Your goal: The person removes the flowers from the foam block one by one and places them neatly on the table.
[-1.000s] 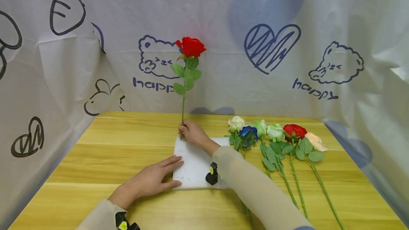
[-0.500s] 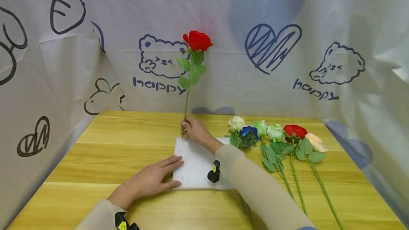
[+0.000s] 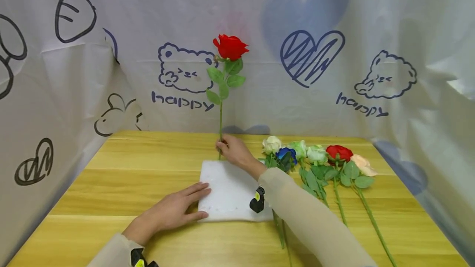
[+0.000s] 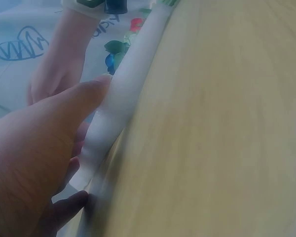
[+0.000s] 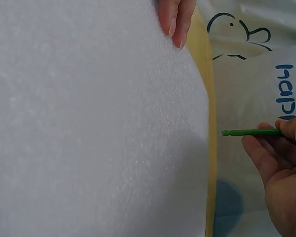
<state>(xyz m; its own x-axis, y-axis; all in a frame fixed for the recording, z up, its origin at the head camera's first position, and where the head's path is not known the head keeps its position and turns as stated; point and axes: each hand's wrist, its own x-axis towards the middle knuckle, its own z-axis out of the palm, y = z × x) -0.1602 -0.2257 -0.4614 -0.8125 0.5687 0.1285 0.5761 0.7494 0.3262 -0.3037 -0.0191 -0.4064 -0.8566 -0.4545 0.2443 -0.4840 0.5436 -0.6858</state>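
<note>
A red rose [image 3: 231, 48] with green leaves stands upright in the air above the far edge of a white foam block [image 3: 231, 195]. My right hand [image 3: 234, 151] pinches its stem low down, between thumb and fingers. In the right wrist view the cut end of the green stem [image 5: 237, 132] pokes out below the fingertips, apart from the foam. My left hand [image 3: 172, 213] lies at the foam's left edge with fingers extended, fingertips on top of it. The left wrist view shows that thumb [image 4: 91, 96] against the side of the foam [image 4: 126, 94].
Right of the foam several roses lie on the wooden table [image 3: 130, 176]: a white one [image 3: 272, 144], a blue one [image 3: 285, 155], pale green ones [image 3: 316, 154], another red one [image 3: 338, 153] and a peach one [image 3: 363, 165]. A white curtain with drawings [image 3: 311, 57] hangs behind.
My right hand has moved slightly to the right with the rose, whose bloom has risen a little; the stem is now more upright. The left hand stays on the foam.
</note>
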